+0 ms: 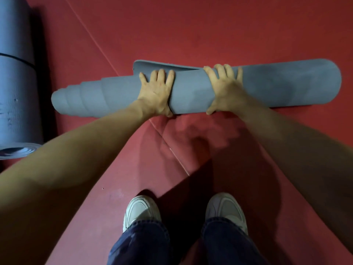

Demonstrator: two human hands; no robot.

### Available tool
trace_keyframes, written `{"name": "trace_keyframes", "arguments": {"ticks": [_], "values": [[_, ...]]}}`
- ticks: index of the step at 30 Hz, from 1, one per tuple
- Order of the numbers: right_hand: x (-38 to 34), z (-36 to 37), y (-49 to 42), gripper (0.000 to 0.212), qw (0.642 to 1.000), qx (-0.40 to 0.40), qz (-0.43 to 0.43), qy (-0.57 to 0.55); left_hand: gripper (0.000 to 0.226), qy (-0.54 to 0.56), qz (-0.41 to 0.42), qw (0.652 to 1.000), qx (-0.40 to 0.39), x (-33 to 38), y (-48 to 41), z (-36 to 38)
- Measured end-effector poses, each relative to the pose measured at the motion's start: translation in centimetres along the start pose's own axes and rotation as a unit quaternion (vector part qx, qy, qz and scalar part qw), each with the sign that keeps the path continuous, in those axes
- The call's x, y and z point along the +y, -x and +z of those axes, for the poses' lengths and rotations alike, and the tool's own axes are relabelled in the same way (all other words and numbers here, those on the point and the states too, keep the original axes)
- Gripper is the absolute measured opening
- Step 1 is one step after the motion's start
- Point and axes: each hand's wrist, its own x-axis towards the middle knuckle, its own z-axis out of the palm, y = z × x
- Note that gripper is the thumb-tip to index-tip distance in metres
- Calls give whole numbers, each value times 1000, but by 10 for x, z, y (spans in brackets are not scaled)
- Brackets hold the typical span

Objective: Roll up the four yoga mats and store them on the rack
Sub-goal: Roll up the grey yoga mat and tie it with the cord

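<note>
Fingers (162,75) of the left hand (156,92) are curling over the top of the yoga mat (191,90), with the thumb hooking its near side, so this hand is grasping the roll. Just to the right of them, the right hand (225,90) is clasping the mat the same way, its fingers wrapping over the far side and its thumb pressing in low on the near side.

The mat is lying crosswise on the red floor (210,25), passing under both palms. It is grey-blue, matte and rolled into a thick tube. Left of the left fingers the layers are stepping out like a telescope, narrowing toward that end. Right of the right fingers the roll is running smooth and even to a rounded end. Just beyond the left fingertips, a loose edge (150,64) of the mat is lifting off the roll.

Well to the left of the fingers, another roll (17,102) of the same colour is lying on the floor. Nearer than the thumbs, white shoes (141,211) and dark jeans (141,243) are showing.
</note>
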Motion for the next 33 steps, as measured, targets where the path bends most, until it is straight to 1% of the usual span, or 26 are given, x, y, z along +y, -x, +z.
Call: {"name": "trace_keyframes", "arguments": {"ticks": [4, 8, 9, 12, 14, 17, 19, 22, 26, 28, 30, 33], "values": [[-6, 3, 9, 125, 999, 19, -1, 37, 128, -34, 10, 999, 24, 3, 5, 0], [-13, 5, 35, 124, 999, 7, 19, 26, 120, -24, 20, 998, 53, 9, 28, 9], [-15, 9, 44, 124, 999, 17, 18, 29, 117, -15, 24, 997, 69, 10, 37, 13], [-18, 28, 77, 122, 993, 106, 1, 42, 111, 23, 26, 993, 113, 21, 70, 27], [-21, 40, 100, 121, 993, 112, -4, 32, 110, 41, 29, 992, 118, 31, 95, 35], [-26, 50, 134, 104, 990, 138, -29, 30, 110, 62, 32, 991, 110, 43, 129, 43], [-30, 51, 153, 100, 989, 143, -36, 14, 110, 74, 33, 992, 99, 48, 147, 45], [-35, 50, 170, 108, 992, 119, -36, 2, 112, 87, 32, 992, 88, 55, 166, 46], [-37, 51, 179, 118, 997, 74, -33, -12, 108, 88, 40, 991, 87, 57, 176, 48], [-37, 51, 178, 120, 997, 70, -29, -25, 108, 92, 39, 992, 73, 55, 172, 46], [-42, 49, 180, 120, 996, 72, -20, -37, 113, 99, 44, 993, 46, 50, 164, 43], [-57, 49, 188, 123, 996, 74, -25, -45, 119, 107, 71, 992, 16, 37, 149, 39]]}}
